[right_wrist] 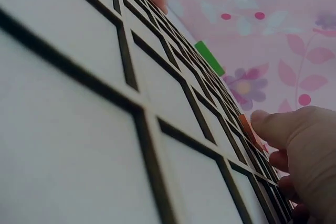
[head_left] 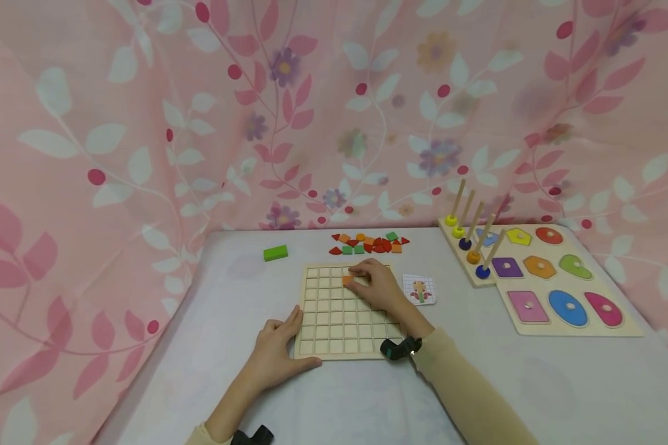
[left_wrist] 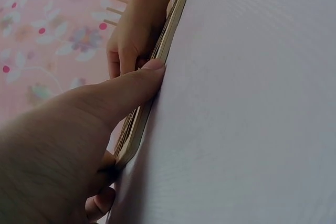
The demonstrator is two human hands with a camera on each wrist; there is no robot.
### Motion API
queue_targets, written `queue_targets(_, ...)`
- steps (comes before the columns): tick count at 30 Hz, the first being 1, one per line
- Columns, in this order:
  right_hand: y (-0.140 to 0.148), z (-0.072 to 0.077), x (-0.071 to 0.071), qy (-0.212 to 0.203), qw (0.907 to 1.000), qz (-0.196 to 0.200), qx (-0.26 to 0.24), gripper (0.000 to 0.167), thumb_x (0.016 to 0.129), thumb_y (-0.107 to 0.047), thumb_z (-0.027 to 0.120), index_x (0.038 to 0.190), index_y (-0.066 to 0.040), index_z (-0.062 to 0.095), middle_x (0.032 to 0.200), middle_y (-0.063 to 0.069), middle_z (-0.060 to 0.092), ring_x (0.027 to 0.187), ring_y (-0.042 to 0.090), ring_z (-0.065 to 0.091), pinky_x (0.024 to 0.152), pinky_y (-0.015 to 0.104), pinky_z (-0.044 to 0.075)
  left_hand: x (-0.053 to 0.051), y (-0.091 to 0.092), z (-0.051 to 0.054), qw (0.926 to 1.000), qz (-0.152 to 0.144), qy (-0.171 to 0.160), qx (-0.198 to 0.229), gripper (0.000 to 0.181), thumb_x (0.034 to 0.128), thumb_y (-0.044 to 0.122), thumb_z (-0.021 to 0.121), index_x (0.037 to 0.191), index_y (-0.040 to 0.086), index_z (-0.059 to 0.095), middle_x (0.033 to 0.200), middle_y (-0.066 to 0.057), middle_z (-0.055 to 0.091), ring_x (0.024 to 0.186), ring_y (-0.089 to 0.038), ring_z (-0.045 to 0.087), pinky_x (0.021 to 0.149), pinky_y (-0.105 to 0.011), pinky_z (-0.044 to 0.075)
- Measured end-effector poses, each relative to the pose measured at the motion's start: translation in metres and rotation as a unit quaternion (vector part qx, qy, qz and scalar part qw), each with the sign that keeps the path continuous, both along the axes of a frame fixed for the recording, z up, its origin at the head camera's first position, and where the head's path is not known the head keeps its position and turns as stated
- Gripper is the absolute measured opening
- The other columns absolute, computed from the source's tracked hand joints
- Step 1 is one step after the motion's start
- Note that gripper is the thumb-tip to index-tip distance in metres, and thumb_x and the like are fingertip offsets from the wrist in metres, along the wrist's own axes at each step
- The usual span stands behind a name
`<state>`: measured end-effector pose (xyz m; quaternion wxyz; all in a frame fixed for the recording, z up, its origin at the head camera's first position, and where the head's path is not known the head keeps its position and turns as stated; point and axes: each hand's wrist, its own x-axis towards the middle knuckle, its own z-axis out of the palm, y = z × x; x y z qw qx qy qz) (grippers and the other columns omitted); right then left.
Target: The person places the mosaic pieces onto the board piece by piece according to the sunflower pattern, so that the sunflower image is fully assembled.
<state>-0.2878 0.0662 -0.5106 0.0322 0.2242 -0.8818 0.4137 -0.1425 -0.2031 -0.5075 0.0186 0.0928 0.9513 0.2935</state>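
Right hand (head_left: pixel 375 285): pinched the tile (head_left: pixel 347 281).
Tile: orange, was at the board's (head_left: pixel 336 315) far rows.
Left hand (head_left: pixel 274 349): touched the board's left and near edges, thumb and fingers apart.
Card (head_left: pixel 420 290): lay right of the board.

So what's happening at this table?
A person's right hand pinches an orange square at the far part of a wooden grid board, while the left hand braces the board's near left corner. No other piece shows on the board's visible cells. Loose colored pieces lie beyond it, and a printed card lies to its right.
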Motion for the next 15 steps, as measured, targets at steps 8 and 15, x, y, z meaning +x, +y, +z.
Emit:
queue_targets(8, -0.0046, -0.0059, -0.0014, 0.013, 0.9995, 0.015, -0.025, 0.030, 0.099, -0.022, 0.078, 0.126, -0.009, 0.078, 0.123, 0.005, 0.076, 0.108, 0.020, 0.067, 0.092, 0.040, 0.053, 0.0012, -0.0023, -0.0004, 0.9999, 0.008, -0.008, -0.003, 0.116, 0.0728, 0.060, 0.093, 0.161, 0.004, 0.042, 0.173, -0.004, 0.032, 0.109, -0.015, 0.041, 0.091, -0.037, 0.041)
queue_targets(15, -0.0002, -0.0052, 0.0011, 0.029, 0.9994, 0.014, -0.011, 0.030, 0.097, -0.019, 0.080, 0.124, -0.006, 0.078, 0.120, 0.008, 0.073, 0.096, 0.020, 0.062, 0.085, 0.037, 0.051, 0.0002, 0.0007, 0.0001, 0.9999, 0.005, -0.008, 0.009, 0.116, 0.0728, 0.060, 0.093, 0.161, 0.005, 0.042, 0.173, -0.004, 0.032, 0.108, -0.015, 0.041, 0.089, -0.035, 0.040)
